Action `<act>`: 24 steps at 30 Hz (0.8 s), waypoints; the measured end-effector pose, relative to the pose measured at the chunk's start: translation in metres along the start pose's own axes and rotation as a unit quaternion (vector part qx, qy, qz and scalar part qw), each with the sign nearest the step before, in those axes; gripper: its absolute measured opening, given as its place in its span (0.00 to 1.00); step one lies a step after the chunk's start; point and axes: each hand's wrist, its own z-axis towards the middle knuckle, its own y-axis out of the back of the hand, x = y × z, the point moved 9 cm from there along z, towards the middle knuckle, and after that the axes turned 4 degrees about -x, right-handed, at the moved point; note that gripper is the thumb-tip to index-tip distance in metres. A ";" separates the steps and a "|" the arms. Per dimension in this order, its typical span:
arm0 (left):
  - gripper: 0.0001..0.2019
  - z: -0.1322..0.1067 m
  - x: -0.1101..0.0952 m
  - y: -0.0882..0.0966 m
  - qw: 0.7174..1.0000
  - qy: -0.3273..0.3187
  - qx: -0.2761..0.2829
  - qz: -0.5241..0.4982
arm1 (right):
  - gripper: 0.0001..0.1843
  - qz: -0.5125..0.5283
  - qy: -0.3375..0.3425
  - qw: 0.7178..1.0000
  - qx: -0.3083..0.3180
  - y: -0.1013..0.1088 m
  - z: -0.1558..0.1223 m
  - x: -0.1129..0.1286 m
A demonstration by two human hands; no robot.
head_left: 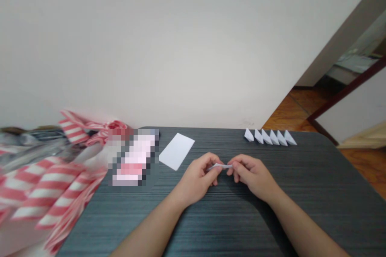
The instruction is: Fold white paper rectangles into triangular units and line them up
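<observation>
Paper strip (219,166) | pinched by left hand (196,180) and right hand (251,173) | 6 folded paper pieces (270,137) ahead | white sheet (176,151) left

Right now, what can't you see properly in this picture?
Head view only:
Paper strip: ends hidden by the left hand and right hand.
Pink-and-white object: blurred into squares.
Pink-striped fabric: cut off by the left edge.
Folded paper pieces: too small to show their folds.

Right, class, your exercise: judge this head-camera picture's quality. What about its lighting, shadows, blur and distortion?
Head view: soft, even light, no harsh glare on the dark table; a soft shadow lies beneath the right hand and forearm; the wide lens stretches the edges; a pixelated block obscures one item; the striped fabric looks smeared.
</observation>
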 end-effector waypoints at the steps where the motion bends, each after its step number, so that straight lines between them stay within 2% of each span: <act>1: 0.11 0.000 0.000 0.000 1.000 0.001 0.000 0.001 | 0.13 0.005 -0.003 1.000 0.001 0.000 0.000 -0.001; 9: 0.10 0.000 0.001 0.000 1.000 -0.004 -0.001 0.012 | 0.13 -0.027 -0.001 1.000 0.007 0.001 -0.001 0.004; 24: 0.05 0.000 -0.001 0.000 0.999 -0.032 0.009 0.040 | 0.13 0.016 -0.062 0.998 0.002 -0.003 -0.003 -0.006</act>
